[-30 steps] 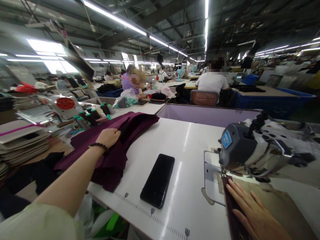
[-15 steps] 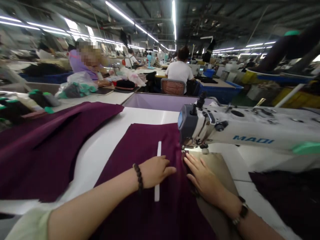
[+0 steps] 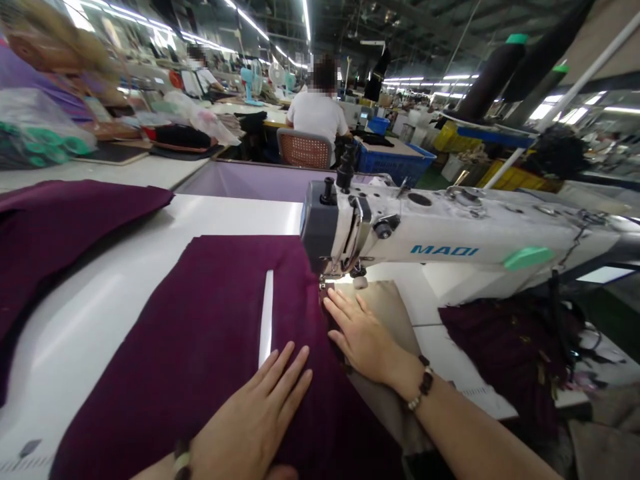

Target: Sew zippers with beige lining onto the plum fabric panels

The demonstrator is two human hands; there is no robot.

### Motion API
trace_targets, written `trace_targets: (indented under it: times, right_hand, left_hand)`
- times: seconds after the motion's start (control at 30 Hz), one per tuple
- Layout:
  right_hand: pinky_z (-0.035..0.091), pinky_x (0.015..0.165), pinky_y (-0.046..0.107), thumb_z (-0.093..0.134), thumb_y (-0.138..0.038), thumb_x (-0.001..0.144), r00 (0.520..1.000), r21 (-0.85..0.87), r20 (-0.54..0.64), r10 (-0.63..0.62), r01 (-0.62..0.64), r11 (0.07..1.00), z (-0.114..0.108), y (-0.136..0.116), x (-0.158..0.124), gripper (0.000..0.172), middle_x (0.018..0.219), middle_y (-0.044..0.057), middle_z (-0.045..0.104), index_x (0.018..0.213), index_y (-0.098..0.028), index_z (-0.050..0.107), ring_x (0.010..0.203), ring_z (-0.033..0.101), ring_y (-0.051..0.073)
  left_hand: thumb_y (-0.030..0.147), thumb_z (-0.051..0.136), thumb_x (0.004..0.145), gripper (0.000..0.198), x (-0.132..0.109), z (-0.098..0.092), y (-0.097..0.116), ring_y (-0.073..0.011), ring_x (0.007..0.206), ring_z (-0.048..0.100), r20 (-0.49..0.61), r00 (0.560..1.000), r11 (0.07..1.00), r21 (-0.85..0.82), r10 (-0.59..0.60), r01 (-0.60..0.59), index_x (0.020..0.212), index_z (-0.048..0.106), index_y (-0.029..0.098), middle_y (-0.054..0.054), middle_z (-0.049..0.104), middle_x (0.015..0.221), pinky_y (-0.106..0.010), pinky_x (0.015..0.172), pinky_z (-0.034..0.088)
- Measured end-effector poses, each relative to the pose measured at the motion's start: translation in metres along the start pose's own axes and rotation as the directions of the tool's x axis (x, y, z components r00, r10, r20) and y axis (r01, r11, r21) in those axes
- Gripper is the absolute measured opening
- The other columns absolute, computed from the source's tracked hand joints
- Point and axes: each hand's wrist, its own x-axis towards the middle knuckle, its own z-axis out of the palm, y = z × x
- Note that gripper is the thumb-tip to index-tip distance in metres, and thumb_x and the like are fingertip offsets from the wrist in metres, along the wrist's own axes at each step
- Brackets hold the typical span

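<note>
A large piece of dark purple fabric (image 3: pixel 190 320) lies flat on the white table, its right edge under the presser foot of the sewing machine (image 3: pixel 425 227). My left hand (image 3: pixel 255 407) rests palm down on it, fingers stretched forward. Just ahead of those fingers is a narrow white strip (image 3: pixel 267 313), its lower end partly hidden by them. My right hand (image 3: pixel 363 333) lies flat close to the presser foot, fingertips on the fabric's edge. Beige cloth (image 3: pixel 393 307) shows beneath and beside this hand.
More purple fabric (image 3: pixel 65 227) lies on the left of the table. A gathered dark purple heap (image 3: pixel 505 360) sits at the right. Thread cones (image 3: pixel 493 80) stand behind the machine. Beyond a lilac panel (image 3: pixel 245 181), a person in a white shirt (image 3: pixel 317 120) sits on a chair.
My left hand has moved back toward me along the fabric, its fingers now straight, uncovering more of the white strip's middle. My right hand stays by the presser foot. The view has turned right.
</note>
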Motion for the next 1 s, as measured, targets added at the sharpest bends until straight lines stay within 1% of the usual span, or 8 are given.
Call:
trace_targets:
  times: [0.17,0.23,0.33,0.43,0.53,0.67,0.8,1.0]
  right_hand:
    - [0.018,0.108,0.045,0.036,-0.022,0.087,1.000,-0.007,0.012,-0.002,0.002,1.000,-0.001,0.000,0.001,0.050,0.143,0.005,0.019,0.136,-0.015,0.029,0.132,0.015,0.017]
    - [0.018,0.108,0.046,0.036,-0.022,0.087,1.000,-0.014,0.009,-0.007,0.007,1.000,0.000,0.000,0.000,0.049,0.143,0.005,0.019,0.136,-0.014,0.029,0.132,0.015,0.018]
    - [0.018,0.108,0.046,0.036,-0.023,0.088,1.000,-0.015,0.004,-0.011,0.011,1.000,0.001,0.001,0.000,0.049,0.143,0.005,0.018,0.136,-0.015,0.028,0.132,0.016,0.018]
    - [0.018,0.108,0.046,0.035,-0.023,0.088,1.000,-0.011,0.001,-0.015,0.015,1.000,0.002,0.001,-0.001,0.050,0.143,0.006,0.019,0.136,-0.015,0.027,0.132,0.016,0.018]
    - [0.018,0.107,0.046,0.035,-0.025,0.088,1.000,-0.031,0.000,-0.018,0.018,0.999,0.005,0.003,0.001,0.050,0.143,0.006,0.018,0.136,-0.015,0.027,0.132,0.015,0.018]
    - [0.021,0.106,0.046,0.037,-0.026,0.087,0.999,-0.099,0.039,-0.007,0.011,0.995,0.013,0.009,0.006,0.050,0.142,0.007,0.019,0.135,-0.012,0.030,0.131,0.018,0.019]
    - [0.023,0.105,0.048,0.036,-0.022,0.087,0.995,-0.148,0.101,0.013,0.002,0.989,0.018,0.014,0.011,0.050,0.141,0.009,0.019,0.136,-0.013,0.029,0.130,0.022,0.021]
    - [0.021,0.104,0.051,0.026,-0.010,0.087,0.984,-0.165,0.178,-0.012,0.042,0.985,0.016,0.017,0.012,0.050,0.142,0.007,0.015,0.137,-0.014,0.026,0.131,0.018,0.021]
  left_hand:
    - [0.022,0.051,0.078,0.063,-0.010,0.019,-0.004,-0.0309,0.130,0.018,-0.079,0.980,0.983,0.006,0.185,-0.185,0.136,0.026,0.024,-0.008,0.016,0.141,-0.054,0.103,0.024]
    - [0.012,0.046,0.077,0.062,-0.011,0.028,-0.004,-0.0284,0.129,0.022,-0.171,0.967,0.982,0.049,0.187,-0.182,0.135,0.029,0.028,-0.005,0.021,0.141,-0.051,0.104,0.026]
    - [0.009,0.044,0.076,0.064,-0.008,0.043,-0.004,-0.0259,0.130,0.022,-0.301,0.938,0.984,0.097,0.173,-0.150,0.136,0.029,0.026,-0.003,0.022,0.141,-0.047,0.107,0.025]
    - [0.012,0.046,0.079,0.063,-0.010,0.050,-0.008,-0.0240,0.130,0.025,-0.337,0.923,0.983,0.092,0.183,-0.162,0.137,0.026,0.027,-0.001,0.023,0.142,-0.042,0.108,0.026]
    - [0.021,0.043,0.086,0.055,-0.019,0.040,-0.019,-0.0195,0.125,0.035,-0.378,0.913,0.984,-0.024,0.155,-0.176,0.136,0.025,0.034,0.005,0.028,0.141,-0.034,0.105,0.030]
    - [0.034,0.029,0.093,0.040,-0.029,0.009,-0.031,-0.0142,0.121,0.042,-0.435,0.900,0.967,-0.221,0.017,-0.125,0.132,0.030,0.042,0.011,0.033,0.139,-0.026,0.099,0.038]
    - [0.035,0.029,0.092,0.039,-0.019,-0.015,-0.029,-0.0155,0.120,0.043,-0.362,0.931,0.934,-0.316,0.047,-0.170,0.130,0.035,0.039,0.010,0.037,0.136,-0.029,0.100,0.037]
    - [0.028,0.031,0.091,0.039,0.000,-0.029,-0.024,-0.0147,0.123,0.038,-0.266,0.963,0.892,-0.421,0.050,-0.163,0.128,0.041,0.034,0.008,0.036,0.137,-0.031,0.104,0.031]
